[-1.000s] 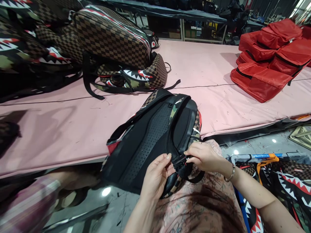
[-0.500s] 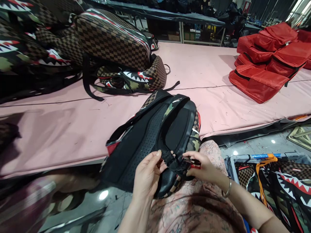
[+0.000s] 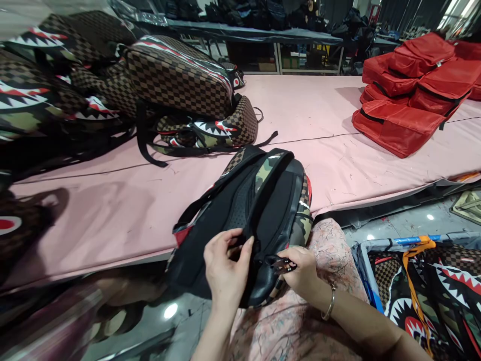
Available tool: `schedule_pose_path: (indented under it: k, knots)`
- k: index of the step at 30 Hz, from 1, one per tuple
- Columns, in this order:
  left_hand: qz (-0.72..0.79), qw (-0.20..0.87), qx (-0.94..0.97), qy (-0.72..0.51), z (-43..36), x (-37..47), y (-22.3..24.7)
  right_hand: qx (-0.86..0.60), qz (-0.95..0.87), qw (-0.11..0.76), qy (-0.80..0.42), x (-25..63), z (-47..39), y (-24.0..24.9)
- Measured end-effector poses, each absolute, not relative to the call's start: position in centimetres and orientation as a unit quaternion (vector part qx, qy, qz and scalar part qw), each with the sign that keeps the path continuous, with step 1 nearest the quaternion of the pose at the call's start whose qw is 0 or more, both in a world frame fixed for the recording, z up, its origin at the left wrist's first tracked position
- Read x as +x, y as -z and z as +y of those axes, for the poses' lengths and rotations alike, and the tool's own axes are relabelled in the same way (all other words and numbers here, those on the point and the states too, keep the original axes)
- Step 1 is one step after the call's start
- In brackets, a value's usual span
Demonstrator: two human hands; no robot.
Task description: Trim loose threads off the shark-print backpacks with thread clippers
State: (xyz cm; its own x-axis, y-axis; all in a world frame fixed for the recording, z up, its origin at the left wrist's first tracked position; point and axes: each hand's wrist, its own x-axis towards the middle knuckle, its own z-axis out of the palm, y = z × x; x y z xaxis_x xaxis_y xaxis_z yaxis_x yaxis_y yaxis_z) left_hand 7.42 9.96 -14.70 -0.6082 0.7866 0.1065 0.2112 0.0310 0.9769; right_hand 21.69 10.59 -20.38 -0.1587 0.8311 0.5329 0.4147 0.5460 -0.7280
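A backpack (image 3: 225, 225) with black padded back panel and brown-check and camouflage sides leans on the table edge and my lap, its back facing up. Its shoulder strap (image 3: 268, 180) arches over the panel. My left hand (image 3: 227, 265) is closed, thumb and fingers pinching the lower part of this strap. Beside it, my right hand (image 3: 300, 271) is wrapped round small dark thread snips (image 3: 282, 264), their tips pointing left at the strap's lower end near the buckle. Fingers partly hide the contact there.
Checked shark-mouth backpacks (image 3: 180, 75) are heaped at left on the pink-covered table (image 3: 311, 110). Red bags (image 3: 409, 100) are stacked at right. A blue-rimmed bin (image 3: 421, 239) of similar backpacks stands low at right. Another person's blurred arm (image 3: 124, 288) shows at lower left.
My left hand has shifted slightly left, its fingers curling more round the strap. My right hand has moved a little lower, with the snips now turned leftward. The camera view has tilted slightly.
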Motion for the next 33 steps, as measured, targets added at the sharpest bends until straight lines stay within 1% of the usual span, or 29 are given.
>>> schedule_pose_path:
  k: [1,2,3,5,7,11,13,17,20,24,26,28,31,33]
  knots:
    - [0.667,0.205,0.454,-0.554,9.6,7.1,14.5,-0.427,-0.731,0.487,-0.214,21.7,10.6,20.4]
    - [0.649,0.192,0.529,-0.512,9.2,6.8,14.4,-0.428,-0.729,0.486,-0.222,21.7,10.6,20.4]
    - [0.627,0.208,0.581,-0.475,8.9,6.4,14.3,-0.430,-0.723,0.485,-0.240,21.7,10.7,20.3]
    - [0.596,0.283,0.617,-0.429,8.5,5.7,14.3,-0.433,-0.698,0.481,-0.306,21.8,10.8,20.2]
    - [0.595,0.304,0.626,-0.402,8.3,5.2,14.6,-0.440,-0.658,0.471,-0.389,21.9,11.0,20.0]
    - [0.596,0.253,0.659,-0.382,8.5,5.0,15.2,-0.473,-0.548,0.425,-0.543,21.9,11.6,19.4]
    - [0.594,0.248,0.661,-0.386,8.6,5.2,15.4,-0.477,-0.498,0.403,-0.601,21.9,12.1,19.1]
    - [0.577,0.342,0.609,-0.423,8.4,6.0,15.3,-0.451,-0.478,0.369,-0.657,22.5,13.1,18.5]
    - [0.586,0.372,0.566,-0.444,8.1,6.4,15.3,-0.440,-0.537,0.344,-0.632,23.6,13.5,17.5]
    - [0.588,0.344,0.587,-0.437,7.8,6.6,15.1,-0.383,-0.663,0.297,-0.570,25.0,13.8,16.1]
    - [0.577,0.321,0.616,-0.429,7.8,6.6,14.9,-0.356,-0.710,0.288,-0.534,25.2,13.9,15.8]
    - [0.569,0.290,0.643,-0.423,7.8,6.6,14.7,-0.342,-0.743,0.313,-0.483,24.8,14.0,15.6]
    - [0.556,0.250,0.682,-0.405,7.8,6.6,14.6,-0.296,-0.791,0.380,-0.377,23.8,14.1,15.3]
    - [0.554,0.232,0.692,-0.401,7.7,6.6,14.6,-0.283,-0.800,0.398,-0.348,23.1,14.0,15.0]
